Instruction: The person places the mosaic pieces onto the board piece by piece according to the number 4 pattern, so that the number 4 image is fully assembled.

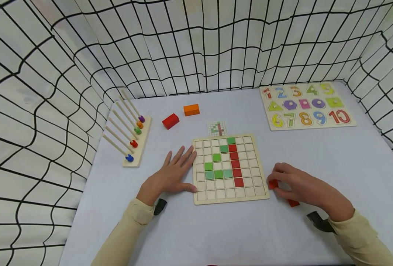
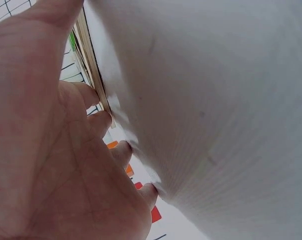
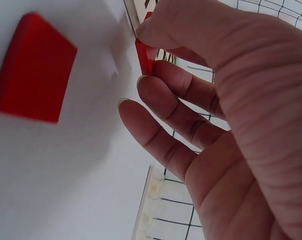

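A wooden grid board (image 1: 230, 199) lies in the middle of the table, with green and red square tiles set in it. My left hand (image 1: 174, 171) rests flat on the table, fingers straight, its fingertips (image 2: 103, 117) against the board's left edge. My right hand (image 1: 290, 183) sits just right of the board and pinches a small red tile (image 1: 272, 184) (image 3: 146, 56) between thumb and fingers. A second red tile (image 1: 293, 203) (image 3: 33, 67) lies on the table beside that hand. A small pattern card (image 1: 217, 128) lies behind the board.
A peg rack (image 1: 134, 142) with coloured beads stands at the left. A red block (image 1: 170, 120) and an orange block (image 1: 191, 109) lie behind the board. A number and shape puzzle (image 1: 306, 106) is at the back right. Grid-patterned cloth walls enclose the table.
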`<state>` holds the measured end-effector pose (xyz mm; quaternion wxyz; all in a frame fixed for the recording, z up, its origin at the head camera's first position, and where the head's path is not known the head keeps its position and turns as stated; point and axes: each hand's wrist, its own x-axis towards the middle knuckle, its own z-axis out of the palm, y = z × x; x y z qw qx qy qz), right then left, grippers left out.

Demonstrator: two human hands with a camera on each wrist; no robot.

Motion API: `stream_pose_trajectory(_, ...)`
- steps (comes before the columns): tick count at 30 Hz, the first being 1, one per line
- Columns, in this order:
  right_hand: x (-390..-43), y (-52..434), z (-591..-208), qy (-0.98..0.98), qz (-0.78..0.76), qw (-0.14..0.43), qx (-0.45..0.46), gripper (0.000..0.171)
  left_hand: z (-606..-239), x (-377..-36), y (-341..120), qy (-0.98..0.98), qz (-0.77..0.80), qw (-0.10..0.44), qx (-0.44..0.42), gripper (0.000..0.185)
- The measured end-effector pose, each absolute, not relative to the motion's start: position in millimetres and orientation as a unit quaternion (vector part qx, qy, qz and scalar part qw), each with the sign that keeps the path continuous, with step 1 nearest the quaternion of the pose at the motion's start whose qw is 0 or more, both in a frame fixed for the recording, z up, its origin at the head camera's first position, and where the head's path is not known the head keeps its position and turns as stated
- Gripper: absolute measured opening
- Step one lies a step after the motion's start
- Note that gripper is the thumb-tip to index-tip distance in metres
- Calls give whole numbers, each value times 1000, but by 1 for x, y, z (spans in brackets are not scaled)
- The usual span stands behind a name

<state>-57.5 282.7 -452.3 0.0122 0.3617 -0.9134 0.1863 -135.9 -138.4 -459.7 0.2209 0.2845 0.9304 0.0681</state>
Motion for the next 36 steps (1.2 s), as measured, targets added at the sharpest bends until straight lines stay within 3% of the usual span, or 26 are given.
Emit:
stream_pose_trajectory(26,-61,233,-463,-880,217,27,422,29,-461,-135,-139,930,74,223,284,125)
stream_pose_trajectory(36,-66,209,-470,-843,230,81,479,24,-461,-137,-138,930,71,222,283,126)
